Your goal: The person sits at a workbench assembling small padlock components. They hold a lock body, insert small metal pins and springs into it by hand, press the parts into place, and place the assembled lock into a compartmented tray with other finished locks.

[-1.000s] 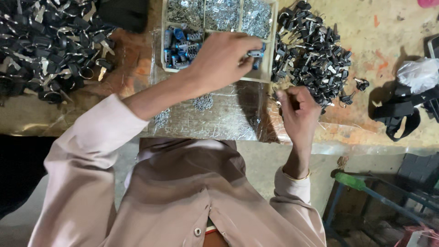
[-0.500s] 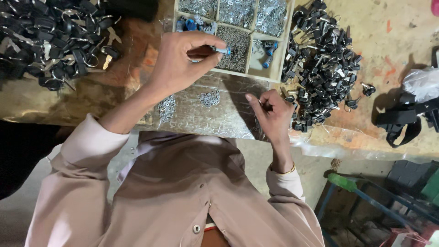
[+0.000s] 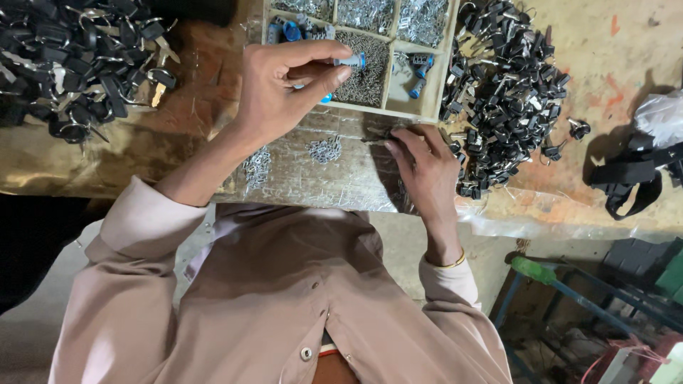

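My left hand [image 3: 284, 85] hovers over the near edge of a wooden compartment tray [image 3: 434, 85], its fingers closed on a small blue-tipped metal cylinder [image 3: 350, 62]. My right hand [image 3: 423, 167] rests on a clear plastic sheet [image 3: 313, 178] on the bench, pinching a small dark metal part [image 3: 377, 139] at its fingertips. The tray's compartments hold small silver springs or pins [image 3: 366, 67] and more blue-tipped cylinders [image 3: 420, 71].
A heap of black-headed keys [image 3: 498, 92] lies right of the tray, and another heap [image 3: 78, 64] at the far left. Small silver parts [image 3: 324, 149] lie loose on the plastic. Black straps [image 3: 633, 178] sit at the right; a green-handled frame [image 3: 548, 277] stands below the bench.
My left hand drew back from the tray's right compartment toward the left, carrying a blue-tipped cylinder. My right hand stayed low on the plastic sheet with its small part.
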Motion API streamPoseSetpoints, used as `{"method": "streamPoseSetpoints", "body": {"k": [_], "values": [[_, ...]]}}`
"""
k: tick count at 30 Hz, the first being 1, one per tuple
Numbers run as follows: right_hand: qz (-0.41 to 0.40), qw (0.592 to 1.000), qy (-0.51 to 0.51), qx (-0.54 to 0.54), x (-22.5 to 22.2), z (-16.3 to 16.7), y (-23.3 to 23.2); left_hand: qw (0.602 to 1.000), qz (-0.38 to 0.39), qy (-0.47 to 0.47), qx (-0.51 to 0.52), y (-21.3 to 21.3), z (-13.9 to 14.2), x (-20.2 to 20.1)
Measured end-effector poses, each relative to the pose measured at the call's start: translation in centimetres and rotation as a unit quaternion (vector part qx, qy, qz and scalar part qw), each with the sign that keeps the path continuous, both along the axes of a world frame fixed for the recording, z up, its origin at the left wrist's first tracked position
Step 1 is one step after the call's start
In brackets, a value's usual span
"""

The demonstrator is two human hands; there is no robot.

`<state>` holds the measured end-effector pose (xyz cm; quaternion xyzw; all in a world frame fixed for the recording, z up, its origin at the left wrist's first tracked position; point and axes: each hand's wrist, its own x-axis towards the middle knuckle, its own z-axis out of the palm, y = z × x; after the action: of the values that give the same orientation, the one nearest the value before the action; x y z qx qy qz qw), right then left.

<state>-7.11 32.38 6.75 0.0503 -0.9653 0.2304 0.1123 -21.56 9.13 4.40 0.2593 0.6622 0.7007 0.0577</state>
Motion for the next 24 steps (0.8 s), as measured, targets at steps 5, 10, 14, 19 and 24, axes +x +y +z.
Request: {"method": "streamPoseSetpoints", "body": {"k": [5, 10, 14, 19, 24], "values": [[-0.024, 0.998, -0.03, -0.045, -2.1, 1.4, 0.3, 1.0, -0.003, 0.017, 0.011, -0.1, -0.2, 0.2], [0.03, 0.999, -0.021, -0.024, -6.7, 0.9, -0.1, 1.0, -0.013, 0.024, 0.01, -0.1, -0.4, 0.0], [0.049, 0.999, -0.018, 0.013, -9.0, 0.1, -0.8, 1.0, 0.008, -0.015, 0.01, 0.1, -0.1, 0.4], [0.073, 0.995, -0.016, -0.062, -9.8, 0.0, -0.3, 1.0, 0.021, -0.015, -0.006, 0.0, 0.2, 0.4], [0.076, 0.983, -0.03, -0.165, -10.0, -0.1, -0.3, 0.999, 0.03, 0.009, -0.033, 0.1, 0.1, 0.4]]}}
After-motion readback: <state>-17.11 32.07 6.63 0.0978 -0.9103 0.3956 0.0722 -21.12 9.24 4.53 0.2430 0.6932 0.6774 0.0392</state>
